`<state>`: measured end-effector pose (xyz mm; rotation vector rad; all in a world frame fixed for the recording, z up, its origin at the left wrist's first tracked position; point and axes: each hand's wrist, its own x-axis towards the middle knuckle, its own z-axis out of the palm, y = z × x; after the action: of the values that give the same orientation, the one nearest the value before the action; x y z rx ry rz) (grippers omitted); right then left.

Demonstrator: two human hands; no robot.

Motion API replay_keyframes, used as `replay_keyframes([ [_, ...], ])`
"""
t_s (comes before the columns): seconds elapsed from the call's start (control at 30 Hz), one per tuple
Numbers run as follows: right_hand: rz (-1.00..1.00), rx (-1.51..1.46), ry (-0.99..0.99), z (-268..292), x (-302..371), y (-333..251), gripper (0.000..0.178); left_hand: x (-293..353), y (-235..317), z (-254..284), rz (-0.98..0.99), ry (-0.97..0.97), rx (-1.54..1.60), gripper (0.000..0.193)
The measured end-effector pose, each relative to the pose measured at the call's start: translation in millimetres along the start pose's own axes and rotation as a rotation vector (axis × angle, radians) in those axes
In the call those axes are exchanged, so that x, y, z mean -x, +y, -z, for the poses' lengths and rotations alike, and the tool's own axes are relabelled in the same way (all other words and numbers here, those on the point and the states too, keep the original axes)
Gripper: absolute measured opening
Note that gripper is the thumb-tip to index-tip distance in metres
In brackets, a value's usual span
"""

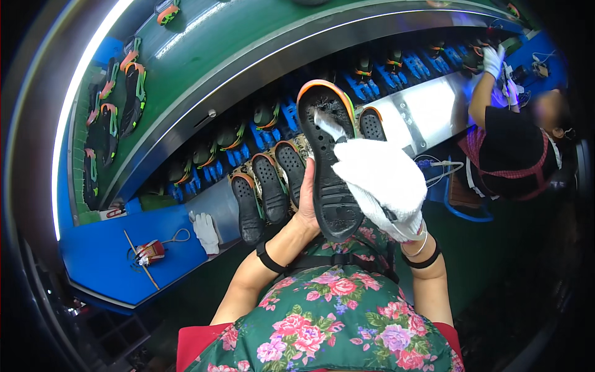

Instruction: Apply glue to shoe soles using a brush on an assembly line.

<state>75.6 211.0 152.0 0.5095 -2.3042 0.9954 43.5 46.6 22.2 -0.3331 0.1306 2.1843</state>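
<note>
My left hand [306, 197] is bare and closed round the edge of a black shoe sole [322, 164], held upright in front of my chest. The sole has small holes, an orange and green rim at its far end, and a wet-looking sheen in places. My right hand [385, 183] wears a white glove and is closed on a flat, pale brush [330, 124]. Its tip rests against the far half of the sole; its handle is hidden by the glove. Behind my left hand, similar black soles [271, 186] lean in a row on a ledge, and another sole [372, 124] stands farther right.
A conveyor with blue holders [290, 118] carries shoe parts past the ledge. Shoe parts [133, 99] lie on a green belt at far left. On the blue table [102, 248] are a red pot [150, 252], a stick and a white glove [204, 232]. A co-worker [511, 142] works at right.
</note>
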Motion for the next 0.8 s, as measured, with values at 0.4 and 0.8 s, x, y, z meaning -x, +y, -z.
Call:
replay_keyframes([
  [0.4,-0.039,-0.072,-0.004,-14,17,13,0.037,-2,1,13,-0.048,-0.067,-0.059,0.079],
  [0.8,-0.154,-0.199,-0.037,-26,32,14,0.031,-21,11,-13,-0.169,-0.079,-0.362,0.095],
])
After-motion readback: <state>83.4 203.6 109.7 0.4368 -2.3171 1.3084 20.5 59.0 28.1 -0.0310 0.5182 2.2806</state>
